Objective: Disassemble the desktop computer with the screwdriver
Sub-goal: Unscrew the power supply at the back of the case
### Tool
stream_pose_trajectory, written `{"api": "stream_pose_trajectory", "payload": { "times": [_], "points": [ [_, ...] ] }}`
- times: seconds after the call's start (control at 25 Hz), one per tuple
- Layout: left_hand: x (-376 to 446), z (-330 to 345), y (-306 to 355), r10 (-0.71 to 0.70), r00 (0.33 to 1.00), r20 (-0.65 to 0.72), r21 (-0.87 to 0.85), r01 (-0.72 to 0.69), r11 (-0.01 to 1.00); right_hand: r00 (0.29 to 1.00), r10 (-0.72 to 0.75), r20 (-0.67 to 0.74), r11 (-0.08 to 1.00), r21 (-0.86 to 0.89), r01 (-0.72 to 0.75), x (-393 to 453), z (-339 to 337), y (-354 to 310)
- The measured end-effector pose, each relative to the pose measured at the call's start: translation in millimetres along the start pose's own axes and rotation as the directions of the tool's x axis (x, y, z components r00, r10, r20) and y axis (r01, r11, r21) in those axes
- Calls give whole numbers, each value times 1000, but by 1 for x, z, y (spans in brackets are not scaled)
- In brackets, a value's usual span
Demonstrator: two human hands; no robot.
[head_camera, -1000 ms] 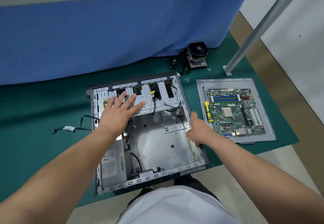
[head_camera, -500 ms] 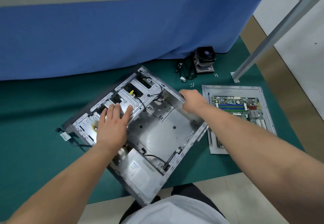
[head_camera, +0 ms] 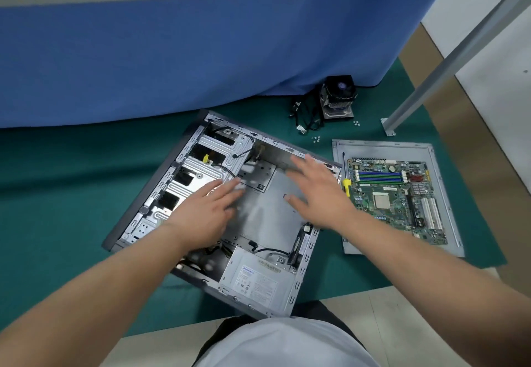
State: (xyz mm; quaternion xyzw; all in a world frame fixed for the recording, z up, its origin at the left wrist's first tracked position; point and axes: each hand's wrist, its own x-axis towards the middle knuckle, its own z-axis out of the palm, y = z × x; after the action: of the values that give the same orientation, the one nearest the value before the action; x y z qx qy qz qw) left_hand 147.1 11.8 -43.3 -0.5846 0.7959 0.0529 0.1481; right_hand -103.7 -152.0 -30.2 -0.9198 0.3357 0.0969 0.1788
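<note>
Head view: open computer case (head_camera: pixel 258 217) lies skewed on the green mat (head_camera: pixel 57 194). Left hand (head_camera: pixel 207 217) and right hand (head_camera: pixel 321 194) are over its bare interior, fingers straight and spread, holding nothing; both are motion-blurred, so contact with the metal cannot be judged. Power supply (head_camera: pixel 255 277) sits in the near corner, partly hidden by the left forearm. Screwdriver (head_camera: pixel 346 185), yellow handle, lies on the side panel (head_camera: pixel 448 246) beside the motherboard (head_camera: pixel 393 194). Cooler fan (head_camera: pixel 337 97) and loose screws (head_camera: pixel 316 138) sit beyond.
</note>
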Motion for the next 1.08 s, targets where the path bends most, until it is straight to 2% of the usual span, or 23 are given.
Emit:
{"api": "stream_pose_trajectory", "payload": {
  "times": [0.08, 0.16, 0.24, 0.44, 0.68, 0.88, 1.08],
  "points": [
    [12, -3, -10, 105, 985, 139, 57, -114, 992, 989, -106, 100, 994, 7, 106, -37, 14, -9],
    [20, -3, -18, 168, 963, 212, 93, -191, 977, 976, -158, 150, 983, -72, 170, -63, 30, -19],
    [23, -2, -24, 221, 953, 207, 138, -252, 958, 981, -158, 113, 970, -168, 175, -72, 40, -24],
    [18, 0, -25, 275, 950, 151, 213, -303, 929, 988, -153, 1, 969, -195, 150, -71, 43, -26],
    [-1, 6, -23, 196, 972, 127, 159, -215, 964, 975, -221, 7, 930, -300, 213, -47, 34, -25],
    [-12, 10, -11, 28, 995, 96, 79, -36, 996, 943, -318, 102, 867, -372, 333, -10, 9, -12],
    [-15, 11, -4, -57, 989, 134, 34, 53, 998, 925, -345, 160, 831, -405, 380, 5, 5, -9]
  ]
}}
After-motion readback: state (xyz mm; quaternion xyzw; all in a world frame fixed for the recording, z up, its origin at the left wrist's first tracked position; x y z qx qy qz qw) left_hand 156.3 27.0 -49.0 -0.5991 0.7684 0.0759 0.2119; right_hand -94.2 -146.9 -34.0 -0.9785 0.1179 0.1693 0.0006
